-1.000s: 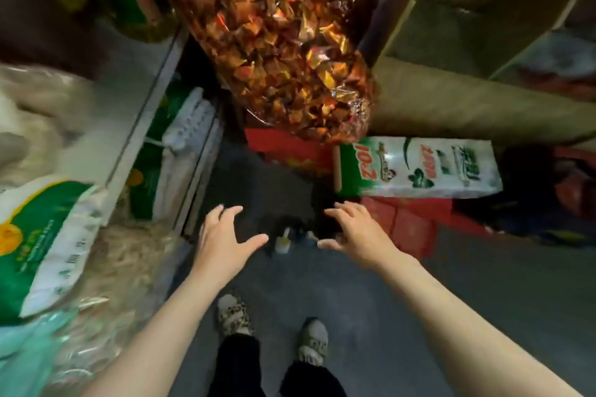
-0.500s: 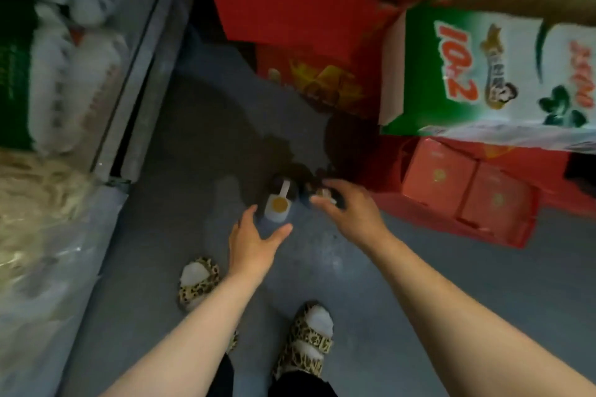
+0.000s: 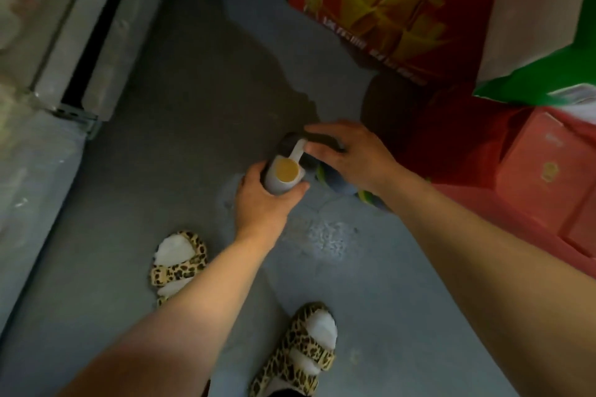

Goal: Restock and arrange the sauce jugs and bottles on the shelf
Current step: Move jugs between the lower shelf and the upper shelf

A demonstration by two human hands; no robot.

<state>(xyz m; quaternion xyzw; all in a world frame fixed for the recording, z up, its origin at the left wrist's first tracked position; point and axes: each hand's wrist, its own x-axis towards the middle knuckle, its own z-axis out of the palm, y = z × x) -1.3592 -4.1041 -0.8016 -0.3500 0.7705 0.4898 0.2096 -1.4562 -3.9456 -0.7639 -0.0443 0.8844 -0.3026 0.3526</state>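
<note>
The grey floor [image 3: 167, 145] fills most of the view, with a dark shadowed patch spreading across its upper middle. Along the left edge runs the pale metal frame of a shelf [image 3: 74, 51], blurred and seen from above. At the upper right a big red carton [image 3: 387, 10] with yellow print stands on the floor, and a green and white box [image 3: 541, 51] overlaps it from the right. Below those lie pinkish-red boxes [image 3: 554, 177], stacked low at the right edge.

Two bare forearms reach down from the bottom of the view. Between them are two feet in white socks and leopard-print sandals [image 3: 180, 264].

The left hand [image 3: 263, 203] wraps the neck of a sauce jug [image 3: 285, 171] that stands upright on the floor in mid-view; thumb on the right side, fingers curled round the left, just under its yellow cap. The jug's white handle runs up from the cap towards the right hand [image 3: 350, 158]. That hand hovers over a second, darker bottle [image 3: 342, 182] just beside the jug, its fingers bent and loosely spread. I cannot tell whether they grip it, for the hand hides most of that bottle.
</note>
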